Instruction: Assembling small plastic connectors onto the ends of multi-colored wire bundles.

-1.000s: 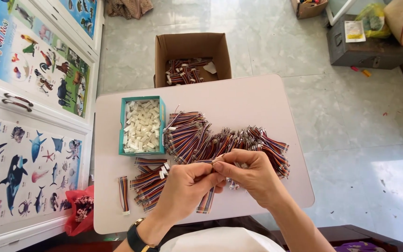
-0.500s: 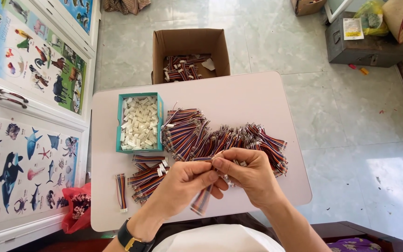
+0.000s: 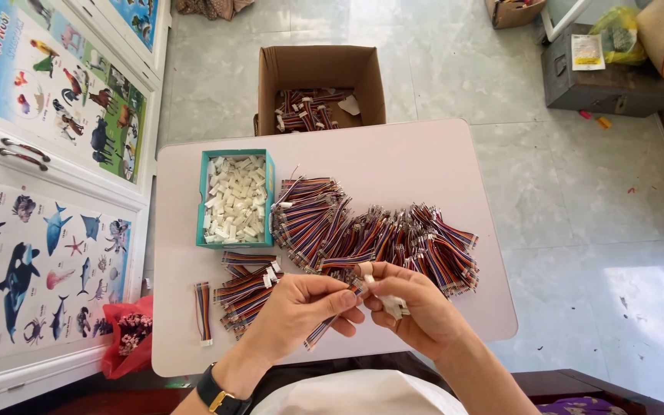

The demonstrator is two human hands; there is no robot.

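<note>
Two hands meet just above the near edge of the counter [image 3: 424, 154], each grip closed on the same small job: the left hand [image 3: 301, 307] pinches a striped wire bundle [image 3: 324, 329] whose loose tail hangs down and to the left below the fingers, while the right hand [image 3: 416, 307] pinches the other end together with a small white plug [image 3: 393, 306] that peeks out under its thumb. The wire ends sit right between the two thumbs, touching both grips, so the piece is held off the counter and not resting on it. A likely slip, as I judge it, is the thin wires splaying or going into the plug crooked, since the fingertips hide the joint from view. Just beyond the hands lies a wide heap of loose wires [image 3: 378, 234]; left of them sits a stack of finished bundles [image 3: 247, 288] and one single bundle [image 3: 204, 311] apart. Further back stand a teal tray of white plugs [image 3: 203, 230] and, on the floor, a cardboard box [image 3: 320, 65].
</note>
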